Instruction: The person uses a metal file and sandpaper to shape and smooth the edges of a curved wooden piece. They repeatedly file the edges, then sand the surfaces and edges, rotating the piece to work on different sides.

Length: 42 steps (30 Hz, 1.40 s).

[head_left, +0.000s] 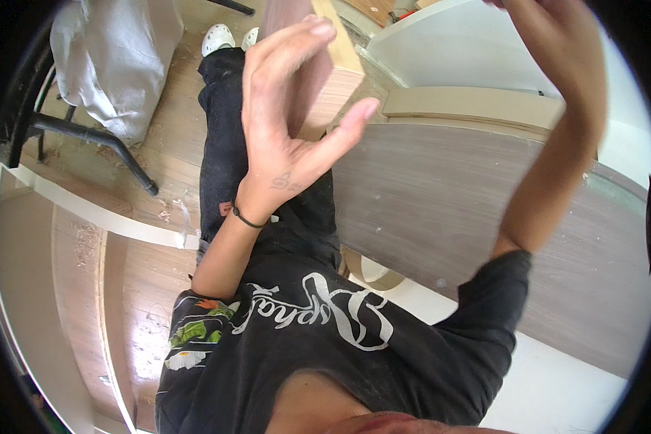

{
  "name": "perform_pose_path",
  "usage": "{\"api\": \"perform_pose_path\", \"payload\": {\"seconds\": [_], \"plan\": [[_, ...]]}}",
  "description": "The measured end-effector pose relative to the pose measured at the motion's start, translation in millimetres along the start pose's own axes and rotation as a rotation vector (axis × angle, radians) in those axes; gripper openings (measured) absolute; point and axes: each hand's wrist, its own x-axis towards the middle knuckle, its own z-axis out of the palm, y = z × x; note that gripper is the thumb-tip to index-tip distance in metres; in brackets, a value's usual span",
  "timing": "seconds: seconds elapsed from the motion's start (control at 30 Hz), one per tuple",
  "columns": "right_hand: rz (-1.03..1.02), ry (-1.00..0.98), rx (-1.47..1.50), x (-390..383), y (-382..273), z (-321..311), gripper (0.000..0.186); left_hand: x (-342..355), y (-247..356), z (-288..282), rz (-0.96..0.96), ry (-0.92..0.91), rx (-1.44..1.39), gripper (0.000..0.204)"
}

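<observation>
Left hand [286,119] up at centre, abt 12 o'clock of the torso. Fingers [296,40] spread wide, thumb out toward 3 o'clock, palm flat against a wood block [336,69]. Block stands behind the hand, at its 1 o'clock: reddish-brown face, pale raw edge on the right side. Fingers lie along the brown face, thumb tip just under the block's lower right corner. Not a pinch; more a cupped, open grip, touching.

Right hand [550,29] at top right, arm raised from 5 o'clock. Fingertips run out of frame at the top edge, so can't tell if spread or closed, nor what they hold. Well apart from the block.

Below both arms: grey wood-grain panel [441,195], lying across from centre to right edge, dusty specks on it. White board [470,50] beyond at 1 o'clock.

Black shirt w/ white script print across chest [318,318]; small leaf-coloured patch at its 9 o'clock side. Thin dark band on left wrist.

Left side: grey cloth cover [116,58] over a black frame at 10 o'clock. White shoes [220,36] at 12 o'clock. Floor wood, sawdust scattered.
</observation>
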Motion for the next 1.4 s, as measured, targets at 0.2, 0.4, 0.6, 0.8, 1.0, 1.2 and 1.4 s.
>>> {"api": "perform_pose_path", "payload": {"seconds": [0.2, 0.4, 0.6, 0.8, 1.0, 1.2, 1.4], "plan": [[0.775, 0.317, 0.576, -80.5, 76.8, 166.2, 0.023, 7.9, -6.7, -24.2, 0.066, -0.073, 0.093, 0.046], [1.338, 0.235, 0.818, -252.6, 86.7, 418.5, 0.013, 11.0, 3.1, -46.5, 0.12, 0.071, 0.235, 0.035], [1.723, 0.16, 0.844, -368.4, 55.4, 552.2, 0.013, 29.2, 3.9, -72.9, -0.128, 0.015, 0.258, 0.034], [1.67, -0.1, 0.397, -394.1, 55.8, 599.5, 0.017, 45.9, -4.1, -86.0, -0.188, -0.118, 0.045, 0.038], [1.662, -0.226, 0.429, -403.8, 67.6, 604.0, 0.022, 46.7, 3.6, -83.8, -0.167, -0.154, 0.046, 0.029], [1.636, -0.281, 0.373, -406.3, 57.6, 598.2, 0.025, 38.0, -6.9, -66.3, -0.015, -0.367, -0.076, 0.035], [1.658, -0.365, 0.309, -405.0, 32.3, 568.3, 0.035, 75.8, -8.6, -37.1, -0.036, -0.713, -0.085, 0.042]]}}
